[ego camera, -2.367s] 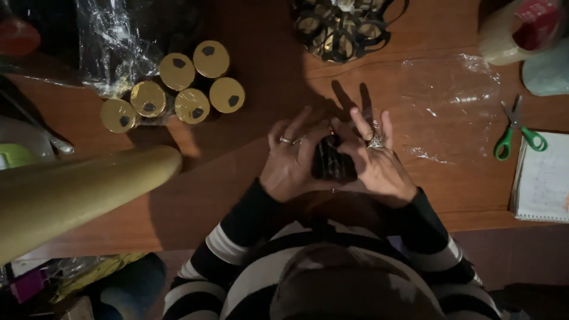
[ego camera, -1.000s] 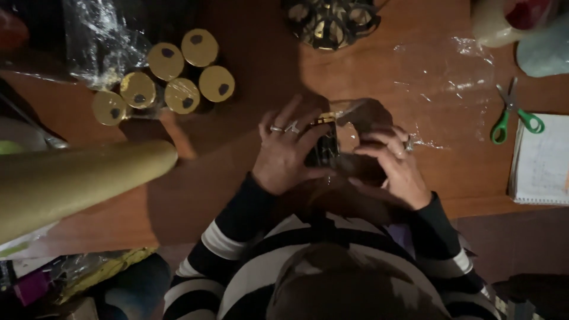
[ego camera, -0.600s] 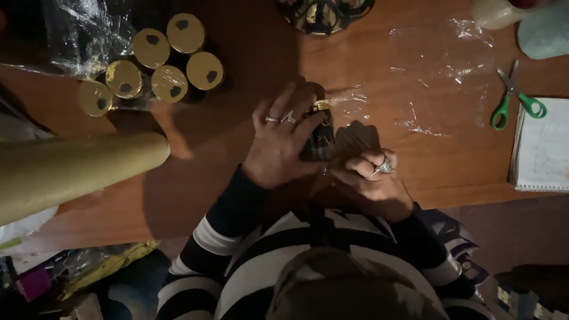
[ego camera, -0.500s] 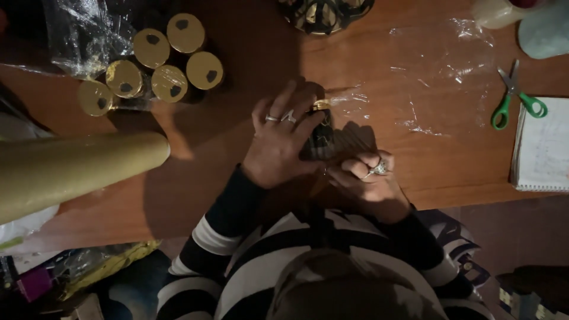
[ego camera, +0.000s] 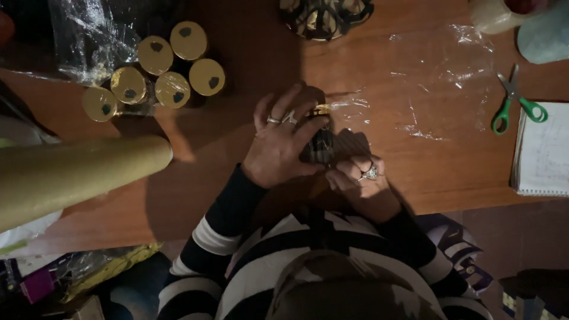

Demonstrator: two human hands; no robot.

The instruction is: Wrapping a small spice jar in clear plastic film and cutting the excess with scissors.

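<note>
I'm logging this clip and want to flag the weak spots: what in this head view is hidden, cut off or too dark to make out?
- Small dark jar: mostly covered by the left hand; contents unseen.
- Right hand: fingers curled under in shadow, grip unclear.
- Dark ornate object: cut off by the top edge.
- Notebook: cut off by the right edge, marks too small.
- Gold roll: runs off the left edge.

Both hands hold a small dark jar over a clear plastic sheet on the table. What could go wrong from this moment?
1. The left hand covers most of the dark jar, and the light is dim, so the right hand may work half blind.
2. The clear plastic sheet lies loose and crinkled; it could slide or bunch.
3. The scissors lie near the sheet's edge and might snag it.
</note>
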